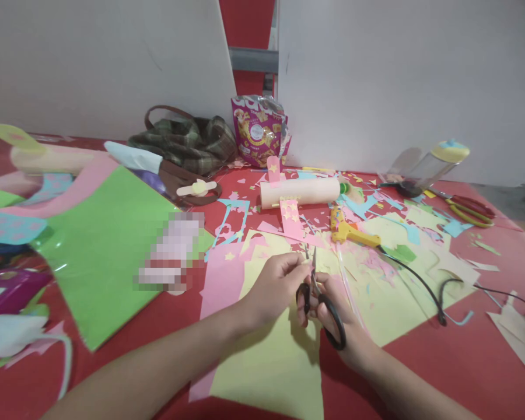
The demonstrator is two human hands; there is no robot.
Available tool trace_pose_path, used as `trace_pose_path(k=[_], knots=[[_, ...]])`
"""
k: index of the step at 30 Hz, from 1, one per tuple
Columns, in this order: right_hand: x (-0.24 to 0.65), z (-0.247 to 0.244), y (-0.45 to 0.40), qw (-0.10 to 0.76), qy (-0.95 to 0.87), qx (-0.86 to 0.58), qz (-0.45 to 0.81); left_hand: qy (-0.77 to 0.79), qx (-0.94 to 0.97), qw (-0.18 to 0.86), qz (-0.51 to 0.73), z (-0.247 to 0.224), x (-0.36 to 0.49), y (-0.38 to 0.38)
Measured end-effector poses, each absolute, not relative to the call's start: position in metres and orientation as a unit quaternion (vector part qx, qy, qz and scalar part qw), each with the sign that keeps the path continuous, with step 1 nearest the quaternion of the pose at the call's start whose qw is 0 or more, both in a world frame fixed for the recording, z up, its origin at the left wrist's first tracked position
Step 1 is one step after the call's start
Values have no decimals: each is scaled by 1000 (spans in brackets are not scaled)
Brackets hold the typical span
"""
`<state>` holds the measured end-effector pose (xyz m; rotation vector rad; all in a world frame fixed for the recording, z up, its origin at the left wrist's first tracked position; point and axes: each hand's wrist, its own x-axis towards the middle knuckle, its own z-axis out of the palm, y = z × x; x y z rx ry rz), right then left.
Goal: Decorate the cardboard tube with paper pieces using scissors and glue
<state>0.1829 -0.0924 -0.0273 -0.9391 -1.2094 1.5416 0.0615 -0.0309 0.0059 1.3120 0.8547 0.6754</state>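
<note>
My right hand (332,303) is closed around black-handled scissors (335,324), their blades slightly parted and pointing away from me. Close against the blades, my left hand (284,277) pinches a small piece of paper; its shape is mostly hidden by the fingers. Beneath both hands lie a yellow paper sheet (266,373) and a pink sheet (219,291). Just beyond them rests a cream paper-covered tube (306,191) on its side, with pink star-dotted strips (291,217) on it and a green tip at its right end.
A yellow glue gun (354,233) with a black cable lies right of centre among paper scraps. Green sheets (105,256) cover the left. Behind stand a purple snack bag (260,131) and a plaid bag (188,140). Far right are a clear bottle (437,166) and red-and-yellow-handled scissors (472,211).
</note>
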Motion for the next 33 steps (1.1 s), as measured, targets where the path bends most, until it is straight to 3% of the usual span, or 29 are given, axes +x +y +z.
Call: trace_pose_path(k=[20, 33], knots=[[181, -24, -94, 464, -507, -390, 613, 361, 529, 717, 274, -2, 62, -37], [181, -24, -95, 460, -514, -395, 607, 378, 561, 674, 295, 2, 63, -35]])
